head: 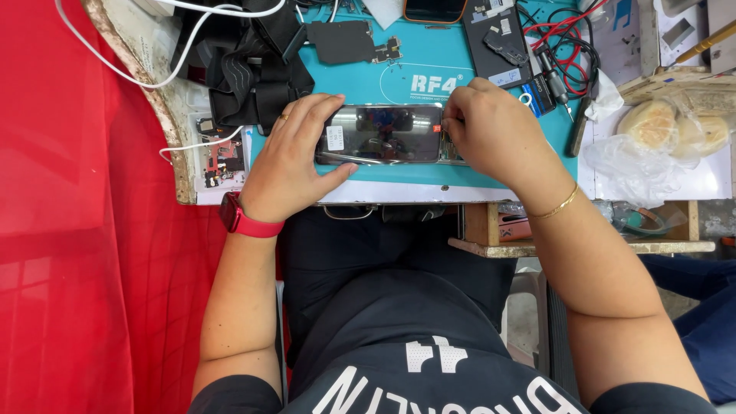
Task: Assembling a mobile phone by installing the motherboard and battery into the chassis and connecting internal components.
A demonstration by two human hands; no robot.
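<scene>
Phone [379, 134] ends hidden under left hand [295, 161] grip, right hand [491, 130] pinch contents unclear.

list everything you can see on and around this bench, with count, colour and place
phone: 1, dark glossy, lying flat on the mat between both hands
work mat: 1, teal, covering the bench top
black pouch: 1, black, left of the mat
white cable: 1, white, looping over the bench's left edge
dark panel: 1, black, top of the mat
test leads: a tangle, red and black, upper right
bread rolls in plastic: 2, pale tan, far right
red cloth: 1, red, left of the bench
watch: 1, red, left wrist
bracelet: 1, gold, right wrist
left hand: 1, gripping the phone's left end
right hand: 1, fingertips at the phone's right end
</scene>
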